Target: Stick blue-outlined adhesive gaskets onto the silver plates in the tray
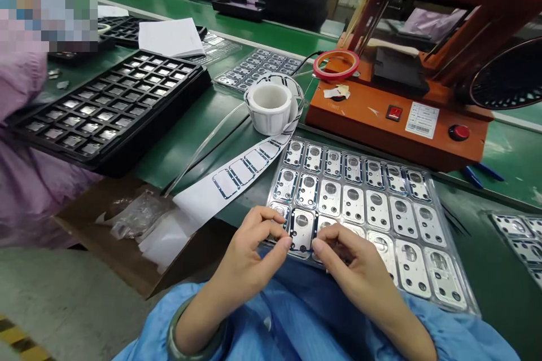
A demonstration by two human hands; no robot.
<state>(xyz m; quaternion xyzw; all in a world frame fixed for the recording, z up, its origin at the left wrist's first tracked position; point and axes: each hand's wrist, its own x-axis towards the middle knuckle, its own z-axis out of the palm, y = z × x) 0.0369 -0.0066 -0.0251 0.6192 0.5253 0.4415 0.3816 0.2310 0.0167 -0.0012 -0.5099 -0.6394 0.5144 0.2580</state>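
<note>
A clear plastic tray [436, 192] of several small metal plates lies on the green bench in front of me. My left hand [249, 256] and my right hand [355, 271] meet at its near left corner. Both pinch the edges of one metal plate [302, 230] with a dark gasket outline on it, left fingers on its left side, right thumb on its right side. A white roll of label tape [270, 106] stands behind the tray, and its liner strip [237, 172] with dark rectangular gasket outlines trails down to the left.
An orange machine [398, 113] with a red tape ring [336, 64] stands behind the tray. A black tray of parts [110, 107] lies at left, next to a person in pink. A cardboard box [127, 237] with waste liner sits below the bench edge. Another person works at the far bench.
</note>
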